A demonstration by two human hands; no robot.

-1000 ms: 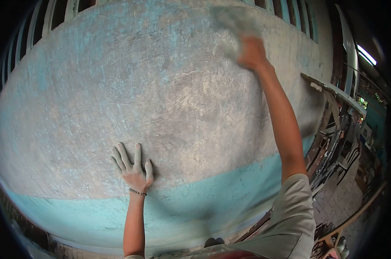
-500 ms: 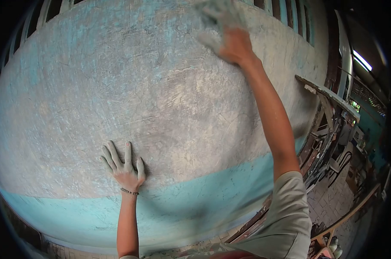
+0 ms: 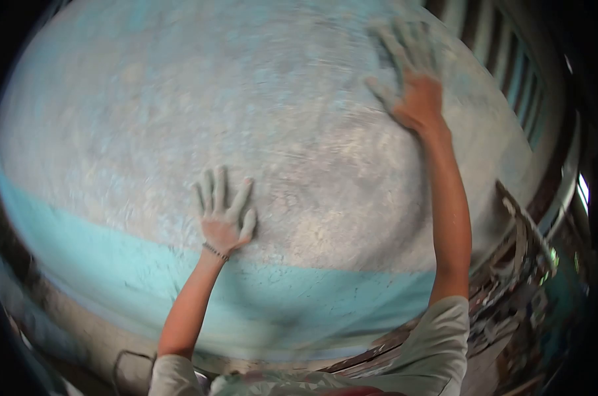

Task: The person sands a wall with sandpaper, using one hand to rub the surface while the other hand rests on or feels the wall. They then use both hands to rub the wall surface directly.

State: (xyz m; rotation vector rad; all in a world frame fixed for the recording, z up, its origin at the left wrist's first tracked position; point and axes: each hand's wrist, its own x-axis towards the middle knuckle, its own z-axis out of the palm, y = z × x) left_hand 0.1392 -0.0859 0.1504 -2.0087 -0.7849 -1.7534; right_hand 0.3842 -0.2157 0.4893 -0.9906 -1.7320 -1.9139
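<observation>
A worn plaster wall [image 3: 312,152], grey and cream with bluish patches, fills most of the view, with a turquoise band [image 3: 299,290] along its lower part. My left hand [image 3: 223,208] lies on the grey plaster just above the band, fingers spread and a beaded bracelet at the wrist. Higher up on the right, my right hand [image 3: 411,79] is against the plaster with its fingers apart. Both hands have a greyish coating over the fingers. Neither one holds anything.
Slatted openings [image 3: 503,59] cut through the wall at the upper right. Blurred wooden pieces and clutter [image 3: 510,297] stand at the lower right. A thin dark curved frame [image 3: 124,360] shows at the lower left.
The view has tilted and shifted. My right hand sits lower and further right in view, less blurred. My left hand appears higher and slightly further right, still spread.
</observation>
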